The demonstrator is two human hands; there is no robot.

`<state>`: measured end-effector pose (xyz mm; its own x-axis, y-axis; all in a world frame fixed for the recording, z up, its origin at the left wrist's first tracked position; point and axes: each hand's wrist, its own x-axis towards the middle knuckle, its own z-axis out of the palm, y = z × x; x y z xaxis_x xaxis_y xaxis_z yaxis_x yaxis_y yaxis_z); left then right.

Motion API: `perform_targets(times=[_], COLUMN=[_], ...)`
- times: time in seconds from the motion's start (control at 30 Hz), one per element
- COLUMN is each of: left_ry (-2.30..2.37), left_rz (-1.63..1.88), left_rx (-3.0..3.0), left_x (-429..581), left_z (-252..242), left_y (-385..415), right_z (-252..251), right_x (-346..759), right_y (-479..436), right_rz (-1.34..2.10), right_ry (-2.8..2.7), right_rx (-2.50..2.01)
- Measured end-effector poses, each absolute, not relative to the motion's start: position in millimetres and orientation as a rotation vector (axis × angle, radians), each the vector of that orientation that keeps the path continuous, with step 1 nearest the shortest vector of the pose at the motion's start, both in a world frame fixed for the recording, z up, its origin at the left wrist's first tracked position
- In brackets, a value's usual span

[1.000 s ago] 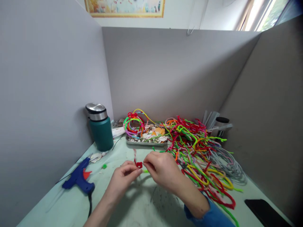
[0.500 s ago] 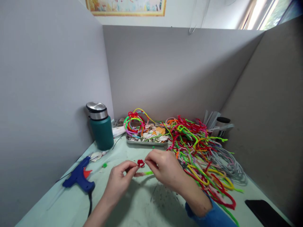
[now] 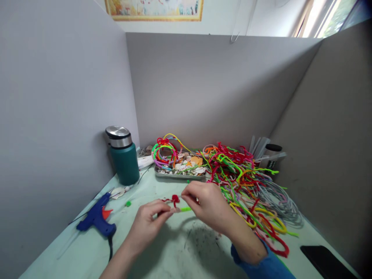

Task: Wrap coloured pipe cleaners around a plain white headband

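Just above the table, a small red pipe cleaner (image 3: pixel 175 198) curls into a knot between my two hands, with a red tail stretching left. My left hand (image 3: pixel 151 221) is closed in a pinch on a pipe cleaner (image 3: pixel 185 209) that is pale pink near the fingertips and bright green farther right. Thumb and forefinger of my right hand (image 3: pixel 207 203) pinch a thin end beside the red knot. The green end runs in under the right hand, where its tip is hidden.
A blue glue gun (image 3: pixel 97 215) and a teal bottle (image 3: pixel 124 162) are at left. Behind my hands stands a metal tray (image 3: pixel 180 176) of shell-like pieces, with coiled pipe cleaners (image 3: pixel 165 153) on top. A tangled pipe cleaner pile (image 3: pixel 238 170) and a black flat object (image 3: pixel 325 261) lie right.
My right hand has shifted slightly right. My left fingers have left the red curl and pinch the pink-green pipe cleaner; a red tail now shows left of the knot.
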<state>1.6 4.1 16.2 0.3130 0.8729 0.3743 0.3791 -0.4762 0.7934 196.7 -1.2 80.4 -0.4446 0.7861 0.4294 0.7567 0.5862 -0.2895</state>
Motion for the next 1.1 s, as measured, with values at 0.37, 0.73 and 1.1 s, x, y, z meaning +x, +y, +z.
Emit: perform_targets(times=[0.37,0.73,1.1], left_ry=[1.317,1.51,1.105], left_rz=[1.623,1.56,1.488], left_rx=[1.781,1.663,1.89], left_x=[-6.5,-3.1,-5.8], left_z=[10.9,9.5,15.6], left_y=[9.6,8.5,3.3], right_z=[94.8,101.3,82.8], right_x=[197.7,193.7,203.1], right_y=[-8.7,-23.2,2.6], right_rz=[0.006,0.042,-0.127], right_ry=[-2.365,-2.405,-2.262], right_rx=[-1.469,-1.242,-1.49])
